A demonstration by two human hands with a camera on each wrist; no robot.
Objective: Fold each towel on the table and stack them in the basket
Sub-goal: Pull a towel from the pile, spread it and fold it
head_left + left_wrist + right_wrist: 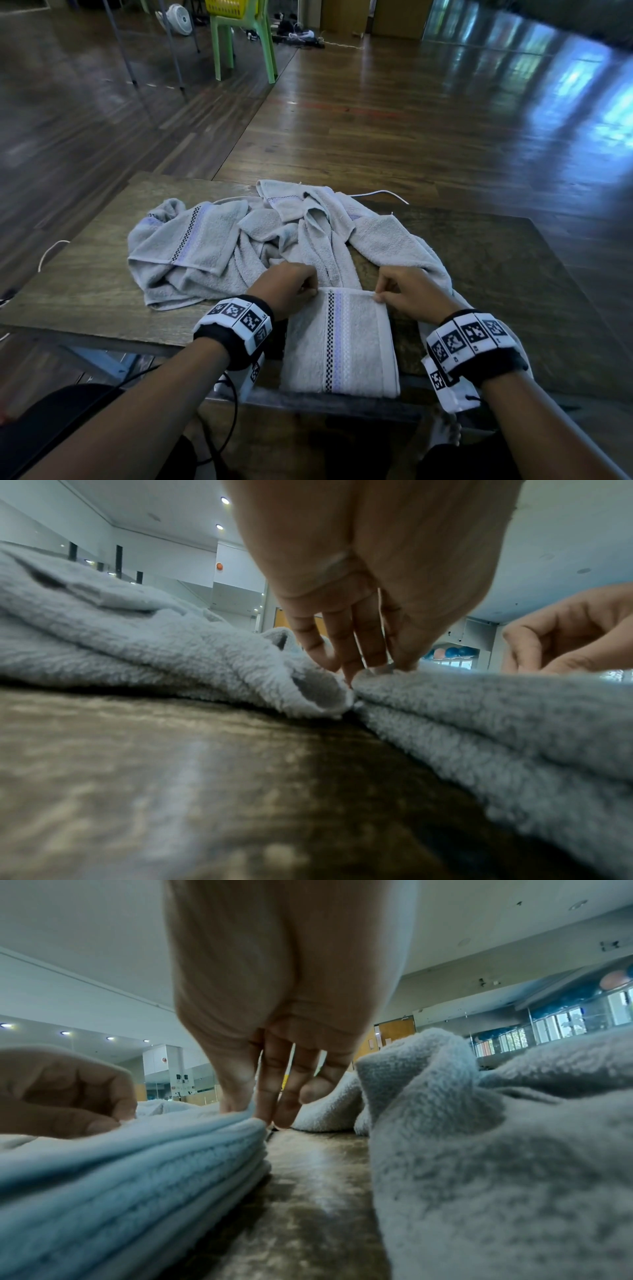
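A folded grey towel (342, 339) with a checked and lilac stripe lies at the table's near edge. My left hand (291, 284) pinches its far left corner, and my right hand (404, 291) pinches its far right corner. In the left wrist view the left hand (363, 666) has thumb and fingertips closed on the towel's (496, 718) top edge. In the right wrist view the right hand (253, 1110) pinches the corner of the layered folded towel (130, 1172). Behind them lies a heap of unfolded grey towels (239, 240). A yellow basket (227, 8) sits on a green chair far back.
The wooden table (85, 298) has bare surface at left and right of the towels. A white cable (51, 250) hangs off its left edge and another (387, 194) lies behind the heap. A green chair (243, 41) and a fan (178, 19) stand on the floor beyond.
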